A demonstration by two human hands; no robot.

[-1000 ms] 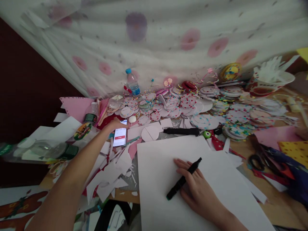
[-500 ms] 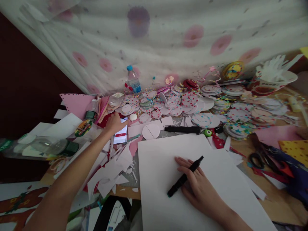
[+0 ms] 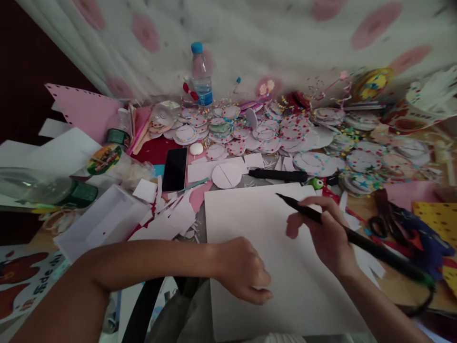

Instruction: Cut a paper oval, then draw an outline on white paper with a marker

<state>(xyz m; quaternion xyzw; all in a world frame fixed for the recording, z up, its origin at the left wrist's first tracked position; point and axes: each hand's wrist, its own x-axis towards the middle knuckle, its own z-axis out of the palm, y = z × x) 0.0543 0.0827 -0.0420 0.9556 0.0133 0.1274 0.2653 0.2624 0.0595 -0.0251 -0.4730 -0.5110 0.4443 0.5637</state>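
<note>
A large white sheet of paper (image 3: 257,219) lies in front of me on the cluttered table. My right hand (image 3: 326,236) is closed around a black marker (image 3: 371,245), its tip raised over the sheet's upper right part. My left hand (image 3: 243,269) rests on the sheet's lower left part, fingers curled down onto the paper. A phone (image 3: 175,169) with a dark screen lies to the upper left of the sheet, away from both hands.
Piles of dotted paper circles (image 3: 285,138) cover the back of the table. A water bottle (image 3: 202,74) stands by the curtain. A second black marker (image 3: 278,175) lies above the sheet. Scissors (image 3: 383,216) sit at the right, white paper scraps (image 3: 167,221) and plastic bottles (image 3: 43,188) at the left.
My left hand left the phone and came back onto the sheet; the phone's screen went dark. My right hand lifted the marker from lying flat into a writing grip. The view tilted down.
</note>
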